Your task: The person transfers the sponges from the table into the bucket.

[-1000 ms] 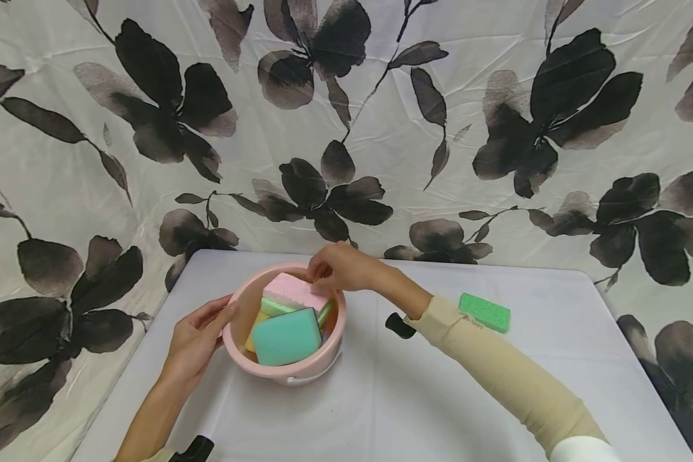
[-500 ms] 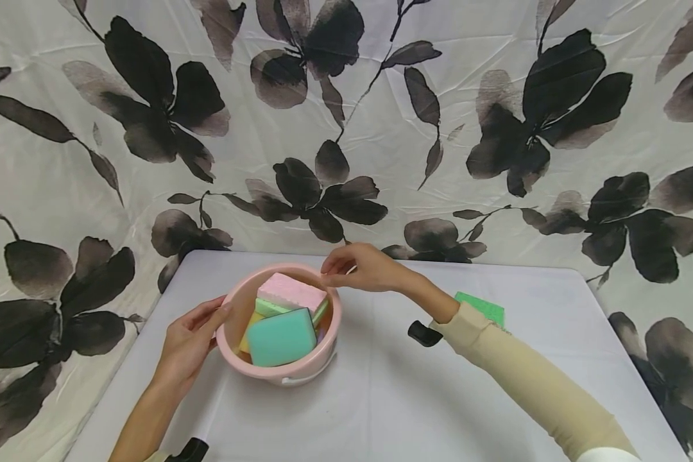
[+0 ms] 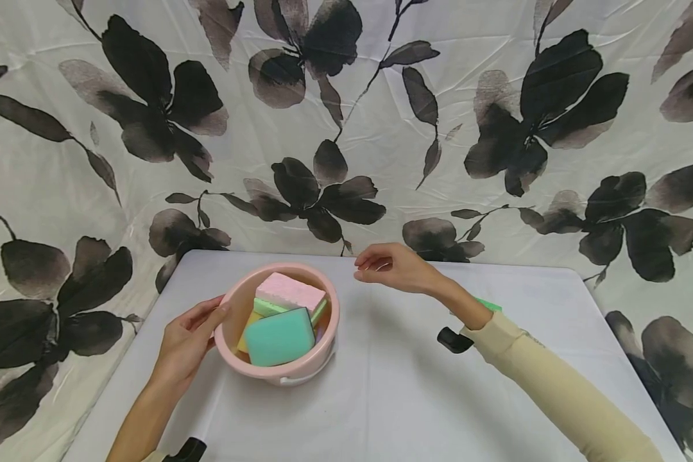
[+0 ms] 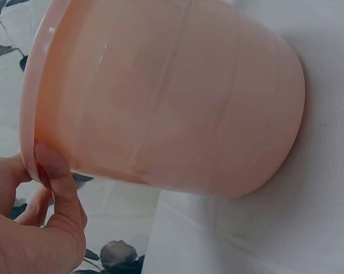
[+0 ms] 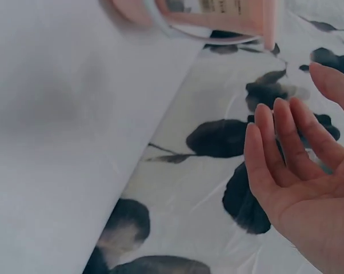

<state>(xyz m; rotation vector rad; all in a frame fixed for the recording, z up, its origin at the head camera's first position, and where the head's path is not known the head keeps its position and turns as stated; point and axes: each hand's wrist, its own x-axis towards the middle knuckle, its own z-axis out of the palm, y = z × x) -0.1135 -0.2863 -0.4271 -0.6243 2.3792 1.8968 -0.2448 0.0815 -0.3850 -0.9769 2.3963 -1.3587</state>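
Observation:
A pink bucket with a white handle stands on the left part of the table. Sponges fill it: a pink sponge lies over a light green one, with a teal sponge in front and some yellow behind. My left hand pinches the bucket's rim on its left side, thumb and fingers at the lip in the left wrist view. To the right of the bucket, my right hand hovers over the table with relaxed fingers and nothing in it.
Behind my right forearm a green sponge lies on the table, mostly hidden. A white cloth covers the table. A floral sheet hangs right behind its back edge.
My right hand has left the pink sponge in the bucket and moved right, past the rim. My left hand keeps its hold on the rim. The green sponge is now largely covered by my arm.

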